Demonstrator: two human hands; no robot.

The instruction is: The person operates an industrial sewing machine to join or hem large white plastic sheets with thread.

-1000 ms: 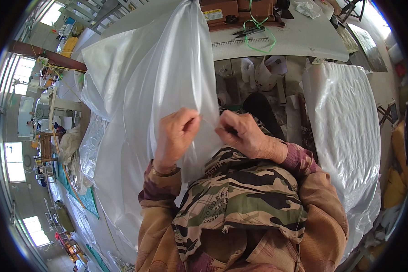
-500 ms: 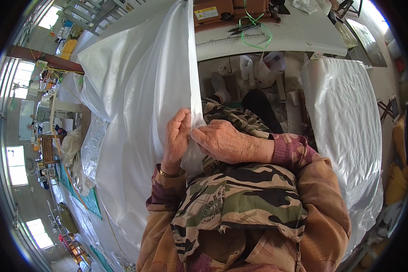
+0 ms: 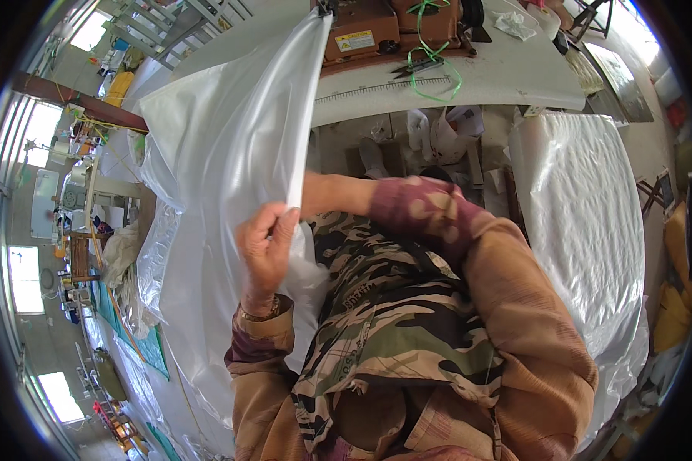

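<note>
A large sheet of shiny white plastic fabric (image 3: 215, 131) hangs in folds in front of me. Its straight folded edge runs taut from the brown sewing machine (image 3: 392, 23) at the top down to my hands. My left hand (image 3: 265, 242) is closed, pinching that edge between thumb and fingers. Behind the edge reaches my right hand (image 3: 321, 194); the sheet covers its fingers, so their grip cannot be made out. A loose part of the sheet hangs below my left hand, beside my camouflage apron (image 3: 407, 330).
On the machine's pale table (image 3: 507, 77) lie small dark thread snips (image 3: 415, 67) and a green cord (image 3: 438, 58). To the right stands a stack of folded white sheets (image 3: 580, 207). Beneath the table is a white bag (image 3: 450, 138). A dark red beam (image 3: 84, 101) crosses at the left.
My right hand has gone from pinching the edge in front to behind the sheet, its forearm now higher. My left hand has shifted left and slightly down, pulling the edge leftward.
</note>
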